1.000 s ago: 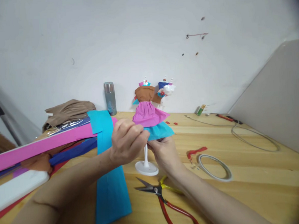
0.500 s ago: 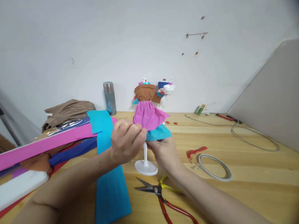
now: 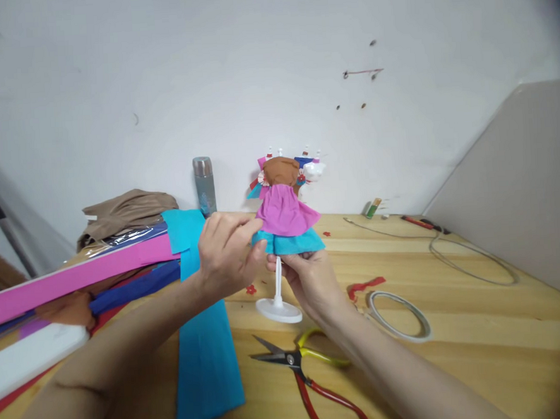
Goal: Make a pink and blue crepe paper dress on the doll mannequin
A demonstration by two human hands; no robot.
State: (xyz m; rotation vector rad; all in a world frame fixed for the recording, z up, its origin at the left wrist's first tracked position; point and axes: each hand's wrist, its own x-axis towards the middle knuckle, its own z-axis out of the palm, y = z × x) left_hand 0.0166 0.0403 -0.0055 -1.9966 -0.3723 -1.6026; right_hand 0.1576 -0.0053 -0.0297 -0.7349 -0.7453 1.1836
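A miniature dress form with a paper dress (image 3: 287, 209) is held up above the table. The dress has a brown bodice, a gathered pink overskirt and a blue underskirt (image 3: 296, 242); below it show a white post and round base (image 3: 279, 310). My left hand (image 3: 228, 250) pinches the left edge of the skirt between thumb and fingers. From underneath, my right hand (image 3: 313, 280) grips the blue hem, with its fingers partly hidden behind the post. Open-bladed scissors (image 3: 291, 358) with red and yellow handles lie below the hands.
A blue paper strip (image 3: 208, 353) lies left of the scissors, beside stacked coloured paper (image 3: 98, 268). Dressed miniature stands (image 3: 313, 169) and a flask (image 3: 204, 185) are at the back. To the right are a tape roll (image 3: 400, 316), a red scrap (image 3: 366, 287) and a cable (image 3: 474, 276).
The dress has turned to face me more and shifted slightly right, and its blue underskirt shows wider. My left hand's fingers have loosened from a fist into a pinch at the skirt's edge.
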